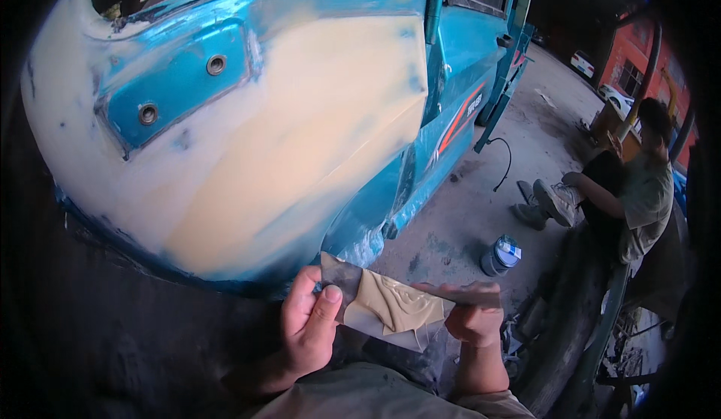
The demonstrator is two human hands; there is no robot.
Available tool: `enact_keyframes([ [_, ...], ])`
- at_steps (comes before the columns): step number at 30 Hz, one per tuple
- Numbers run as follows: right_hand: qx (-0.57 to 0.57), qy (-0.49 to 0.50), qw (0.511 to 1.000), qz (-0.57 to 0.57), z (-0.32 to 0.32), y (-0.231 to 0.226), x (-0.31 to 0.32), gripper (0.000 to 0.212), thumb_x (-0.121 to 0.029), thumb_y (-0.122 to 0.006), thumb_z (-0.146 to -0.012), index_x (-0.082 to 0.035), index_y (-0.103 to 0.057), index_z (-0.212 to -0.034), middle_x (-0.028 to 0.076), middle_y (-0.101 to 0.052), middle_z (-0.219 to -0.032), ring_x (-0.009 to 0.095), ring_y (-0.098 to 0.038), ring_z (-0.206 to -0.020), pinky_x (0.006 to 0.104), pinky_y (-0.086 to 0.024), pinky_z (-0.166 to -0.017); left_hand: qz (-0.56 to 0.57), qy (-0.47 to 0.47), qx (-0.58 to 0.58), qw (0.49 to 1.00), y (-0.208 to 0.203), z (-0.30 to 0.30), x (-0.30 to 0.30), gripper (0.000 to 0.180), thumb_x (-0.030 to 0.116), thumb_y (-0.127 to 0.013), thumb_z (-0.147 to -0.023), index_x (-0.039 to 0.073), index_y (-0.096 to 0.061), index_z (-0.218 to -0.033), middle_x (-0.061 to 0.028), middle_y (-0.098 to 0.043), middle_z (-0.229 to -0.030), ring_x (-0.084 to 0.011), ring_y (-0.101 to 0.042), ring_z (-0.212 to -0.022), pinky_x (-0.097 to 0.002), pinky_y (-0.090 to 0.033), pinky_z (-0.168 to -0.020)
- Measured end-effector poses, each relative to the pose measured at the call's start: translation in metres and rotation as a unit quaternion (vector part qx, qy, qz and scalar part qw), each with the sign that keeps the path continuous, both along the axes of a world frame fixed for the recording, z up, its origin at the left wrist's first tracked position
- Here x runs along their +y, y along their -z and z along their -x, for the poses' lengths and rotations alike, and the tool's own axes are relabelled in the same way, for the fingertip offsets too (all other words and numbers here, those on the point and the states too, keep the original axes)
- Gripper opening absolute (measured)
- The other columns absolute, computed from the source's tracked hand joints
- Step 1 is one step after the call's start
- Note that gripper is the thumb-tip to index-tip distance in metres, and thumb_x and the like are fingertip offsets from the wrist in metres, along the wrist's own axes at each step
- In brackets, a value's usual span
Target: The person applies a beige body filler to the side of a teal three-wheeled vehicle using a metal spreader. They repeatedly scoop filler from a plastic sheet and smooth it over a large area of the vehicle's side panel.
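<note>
My left hand (310,333) grips a thin flat metal plate (342,276) by its left end, thumb on top. Soft beige putty (394,302) lies in thick ridges across the plate. My right hand (477,327) is closed around a flat putty knife (475,297), seen nearly edge-on. Its blade reaches left to the putty's right side; whether it touches cannot be told. Just beyond both hands stands a blue vehicle body panel (375,220), its broad surface covered with smoothed cream filler (315,111). White, sanded-looking patches surround the filler.
A bucket (496,261) with a light-coloured thing on its lid stands on the concrete floor (443,239), right of the vehicle. Another person (647,201) sits at the right, legs stretched toward it. A thin black cable (508,167) hangs by the door. Debris (526,321) lies at lower right.
</note>
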State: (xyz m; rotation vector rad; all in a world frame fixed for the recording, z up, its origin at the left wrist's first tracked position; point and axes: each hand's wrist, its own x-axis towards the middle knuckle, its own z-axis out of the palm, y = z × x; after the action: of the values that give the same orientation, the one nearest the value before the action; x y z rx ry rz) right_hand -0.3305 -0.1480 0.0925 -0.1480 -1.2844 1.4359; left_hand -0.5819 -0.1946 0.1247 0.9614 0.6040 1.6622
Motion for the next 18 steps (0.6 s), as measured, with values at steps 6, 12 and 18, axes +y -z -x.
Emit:
enact_keyframes([
  [6,-0.153,0.123,0.962,0.189,-0.012,0.017,0.025,0.024,-0.011,-0.066,-0.099,0.002,-0.069,-0.119,0.01,-0.073,-0.109,0.019,-0.069,-0.101,0.034,-0.052,-0.095,-0.051,-0.026,-0.024,0.998,-0.024,0.004,-0.011,0.028,0.009,-0.057,-0.101,-0.003,-0.053,-0.126,-0.009,-0.061,-0.119,-0.0146,-0.055,-0.109,-0.0308,-0.04,-0.1],
  [12,-0.097,0.364,0.925,0.047,0.013,-0.065,0.086,0.026,-0.004,-0.054,-0.1,0.004,-0.06,-0.125,0.008,-0.065,-0.112,0.016,-0.064,-0.101,0.0319,-0.051,-0.094,-0.041,-0.082,0.023,0.996,-0.003,0.023,-0.023,0.031,0.015,-0.057,-0.1,-0.004,-0.053,-0.125,-0.0091,-0.059,-0.118,-0.0159,-0.053,-0.109,-0.032,-0.04,-0.101],
  [18,-0.267,0.54,0.781,-0.162,0.074,-0.145,0.116,0.038,-0.002,-0.053,-0.101,-0.006,-0.065,-0.136,0.017,-0.072,-0.12,0.025,-0.069,-0.109,0.0349,-0.051,-0.098,-0.043,-0.11,0.058,0.991,0.025,0.053,-0.046,0.031,0.014,-0.054,-0.102,-0.003,-0.053,-0.127,-0.0129,-0.059,-0.124,-0.0207,-0.055,-0.113,-0.0353,-0.044,-0.101],
])
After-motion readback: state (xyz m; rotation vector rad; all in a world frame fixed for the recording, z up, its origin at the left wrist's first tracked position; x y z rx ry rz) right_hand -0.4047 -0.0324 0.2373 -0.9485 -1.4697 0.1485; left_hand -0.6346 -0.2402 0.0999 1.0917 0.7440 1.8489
